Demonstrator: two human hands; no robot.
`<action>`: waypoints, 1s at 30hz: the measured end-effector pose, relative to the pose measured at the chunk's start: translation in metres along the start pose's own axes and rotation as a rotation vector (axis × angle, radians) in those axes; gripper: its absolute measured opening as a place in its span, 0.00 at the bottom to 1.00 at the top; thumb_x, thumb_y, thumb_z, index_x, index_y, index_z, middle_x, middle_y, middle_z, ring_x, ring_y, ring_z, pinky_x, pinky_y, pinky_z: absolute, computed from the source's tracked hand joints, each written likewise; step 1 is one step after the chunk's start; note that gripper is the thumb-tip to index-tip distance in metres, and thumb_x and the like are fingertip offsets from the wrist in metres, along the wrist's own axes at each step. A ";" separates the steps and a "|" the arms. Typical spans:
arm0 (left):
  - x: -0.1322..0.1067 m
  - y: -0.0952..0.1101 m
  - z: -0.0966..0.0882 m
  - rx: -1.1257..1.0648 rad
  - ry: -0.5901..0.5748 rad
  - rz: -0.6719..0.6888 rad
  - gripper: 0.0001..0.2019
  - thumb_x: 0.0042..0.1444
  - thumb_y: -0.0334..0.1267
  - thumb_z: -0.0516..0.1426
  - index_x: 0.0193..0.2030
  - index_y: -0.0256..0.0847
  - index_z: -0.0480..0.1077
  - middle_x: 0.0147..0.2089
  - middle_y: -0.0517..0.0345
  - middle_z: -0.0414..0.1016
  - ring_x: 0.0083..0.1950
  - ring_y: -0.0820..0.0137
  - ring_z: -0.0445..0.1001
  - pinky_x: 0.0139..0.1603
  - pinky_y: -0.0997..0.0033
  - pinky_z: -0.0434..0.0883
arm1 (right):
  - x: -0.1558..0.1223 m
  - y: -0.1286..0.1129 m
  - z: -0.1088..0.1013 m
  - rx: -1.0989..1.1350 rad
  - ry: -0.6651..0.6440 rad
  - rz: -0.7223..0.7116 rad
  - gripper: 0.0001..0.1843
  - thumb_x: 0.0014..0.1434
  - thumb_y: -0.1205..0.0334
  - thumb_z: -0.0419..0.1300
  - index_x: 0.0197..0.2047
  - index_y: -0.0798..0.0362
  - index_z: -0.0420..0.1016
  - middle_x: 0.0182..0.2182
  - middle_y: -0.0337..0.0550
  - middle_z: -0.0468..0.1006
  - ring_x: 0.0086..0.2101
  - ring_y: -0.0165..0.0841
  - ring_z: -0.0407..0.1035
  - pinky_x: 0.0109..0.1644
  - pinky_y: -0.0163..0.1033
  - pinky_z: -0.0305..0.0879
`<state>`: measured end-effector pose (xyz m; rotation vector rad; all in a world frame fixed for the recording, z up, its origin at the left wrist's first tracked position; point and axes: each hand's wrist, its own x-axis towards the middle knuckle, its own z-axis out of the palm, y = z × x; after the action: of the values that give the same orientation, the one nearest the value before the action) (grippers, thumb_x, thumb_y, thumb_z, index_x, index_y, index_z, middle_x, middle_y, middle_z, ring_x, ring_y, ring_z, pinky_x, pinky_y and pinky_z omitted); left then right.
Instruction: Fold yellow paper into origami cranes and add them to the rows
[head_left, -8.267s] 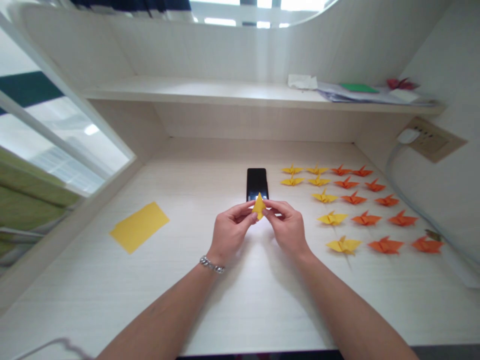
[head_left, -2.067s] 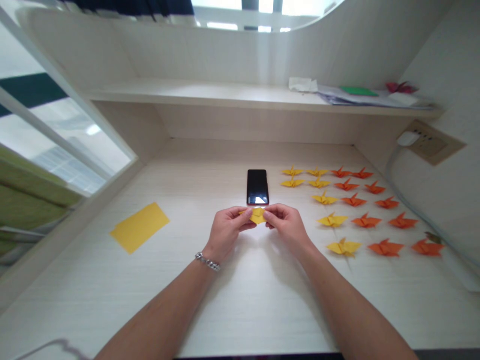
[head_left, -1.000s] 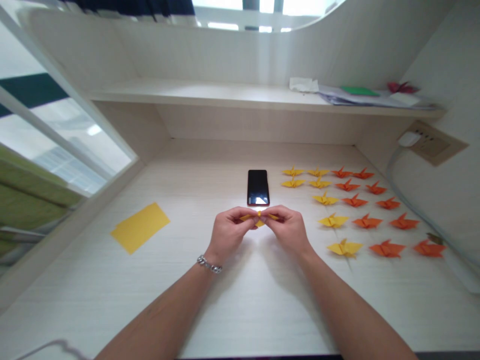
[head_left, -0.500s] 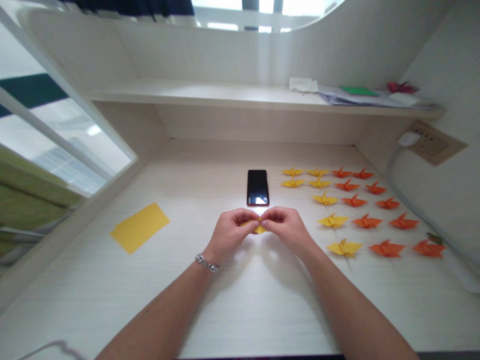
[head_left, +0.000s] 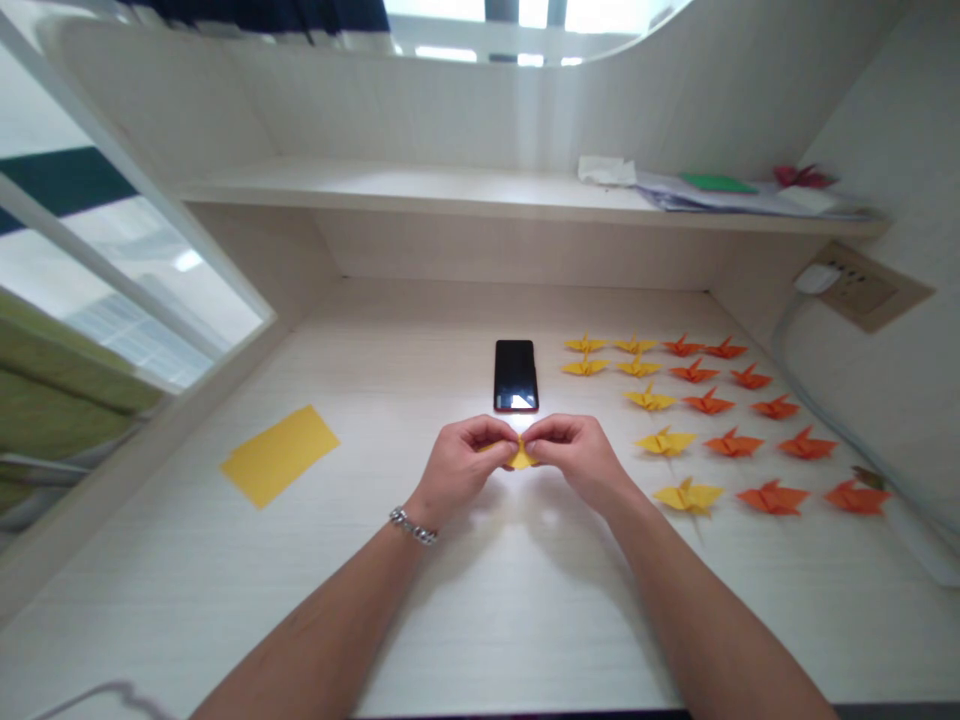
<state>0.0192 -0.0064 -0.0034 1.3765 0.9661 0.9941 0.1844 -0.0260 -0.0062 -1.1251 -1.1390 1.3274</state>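
Observation:
A small folded piece of yellow origami paper (head_left: 521, 457) is pinched between my two hands, above the middle of the desk. My left hand (head_left: 471, 458) grips its left side between thumb and fingers; a chain bracelet circles that wrist. On the other side, the thumb and fingers of my right hand (head_left: 571, 453) are closed on the paper too. My fingers cover most of it, so its full shape is hidden. Just beyond my fingertips lies a black phone (head_left: 516, 375), screen up.
Rows of folded paper cranes stand at the right, yellow ones (head_left: 665, 442) and orange ones (head_left: 733, 443). Yellow paper sheets (head_left: 281, 455) lie at the left. A shelf (head_left: 450, 187) with papers (head_left: 735, 195) runs along the back. A cable (head_left: 806, 380) hangs from the wall socket (head_left: 862, 285).
My hands stay in nearly the same place. Slightly more of the yellow paper shows between my thumbs now.

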 end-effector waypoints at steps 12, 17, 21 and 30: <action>0.001 -0.005 -0.002 0.088 0.002 0.055 0.04 0.47 0.34 0.61 0.31 0.38 0.76 0.33 0.54 0.78 0.34 0.69 0.76 0.37 0.72 0.74 | 0.001 -0.001 0.002 0.119 0.032 0.112 0.11 0.42 0.59 0.69 0.30 0.55 0.79 0.27 0.43 0.79 0.29 0.33 0.73 0.33 0.38 0.71; 0.001 -0.005 -0.001 0.063 0.008 0.024 0.04 0.46 0.34 0.62 0.31 0.38 0.76 0.32 0.54 0.79 0.33 0.68 0.76 0.37 0.70 0.74 | 0.003 0.001 0.001 0.087 0.041 0.092 0.11 0.40 0.60 0.69 0.29 0.56 0.79 0.26 0.43 0.79 0.27 0.34 0.73 0.34 0.39 0.71; 0.002 -0.004 -0.001 -0.003 0.012 -0.021 0.05 0.45 0.33 0.62 0.31 0.37 0.76 0.32 0.53 0.79 0.33 0.68 0.77 0.36 0.69 0.75 | 0.003 0.003 0.000 0.032 0.058 0.066 0.11 0.41 0.60 0.69 0.30 0.56 0.79 0.26 0.44 0.80 0.27 0.34 0.73 0.34 0.39 0.71; 0.001 -0.006 0.000 -0.112 -0.007 -0.048 0.06 0.46 0.33 0.63 0.33 0.36 0.75 0.33 0.54 0.78 0.34 0.68 0.76 0.35 0.70 0.74 | 0.003 0.005 0.000 -0.053 0.063 0.017 0.09 0.45 0.62 0.66 0.31 0.56 0.79 0.27 0.44 0.80 0.28 0.33 0.73 0.34 0.37 0.69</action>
<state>0.0193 -0.0055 -0.0090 1.2575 0.9207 0.9923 0.1835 -0.0235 -0.0114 -1.2092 -1.1263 1.2723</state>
